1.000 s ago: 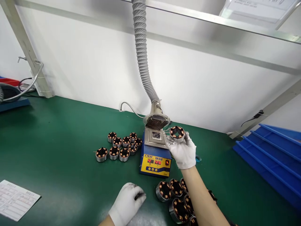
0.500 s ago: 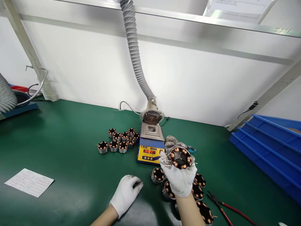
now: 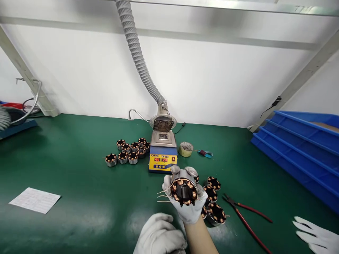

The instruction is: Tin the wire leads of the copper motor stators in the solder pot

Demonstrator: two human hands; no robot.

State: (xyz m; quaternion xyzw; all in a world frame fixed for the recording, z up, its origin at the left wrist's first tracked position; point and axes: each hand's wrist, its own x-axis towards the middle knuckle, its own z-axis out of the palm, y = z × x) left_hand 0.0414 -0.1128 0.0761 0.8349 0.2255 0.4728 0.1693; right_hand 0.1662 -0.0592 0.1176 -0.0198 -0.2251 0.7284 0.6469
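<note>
Step in hand, as I judge it: an inspection hold. My right hand (image 3: 189,208) has its fingers clamped round one coil ring (image 3: 184,192), raised above the bench (image 3: 79,176) in front of the solder pot (image 3: 162,155), wire tails pointing left. Left hand (image 3: 160,236) lies low, fingers curled; I cannot tell whether it holds anything. Further handling calls for keeping those tails unbent. Count: nine rings (image 3: 122,157) left of the pot, at least four rings (image 3: 214,182) by my wrist, one pair of pliers (image 3: 246,215).
</note>
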